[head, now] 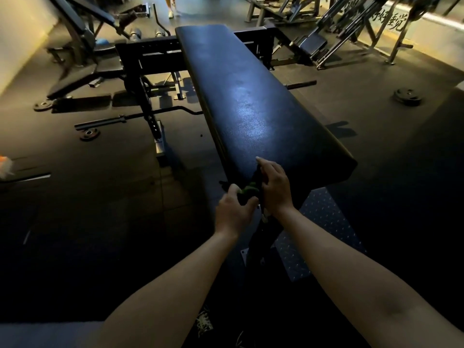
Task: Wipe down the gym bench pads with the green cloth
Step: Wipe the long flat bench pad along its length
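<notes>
Gripping one bunched green cloth (247,191) between them, two bare hands are meeting just below the centre of the frame, at the near left corner of the single long black bench pad (246,96). The left hand (232,213) is curling its fingers and thumb around the lower end of the cloth. The right hand (275,190) is closing its fingers over the upper end, where the fabric is touching the pad's corner edge. The pad is running from the hands toward the top centre of the frame, with a pale sheen showing at mid-length. Beneath its near end, one diamond-pattern foot plate (324,222) is lying on the dark floor (100,172). Three weight plates are lying flat on that floor: the first weight plate (408,97) at the right, the second weight plate (88,133) at the left and the third weight plate (41,105) further left. One curl bar (108,120) is lying left of the pad. One incline bench (99,13) is standing at the upper left. One pair of legs (172,6) of another person is showing at the top centre.
</notes>
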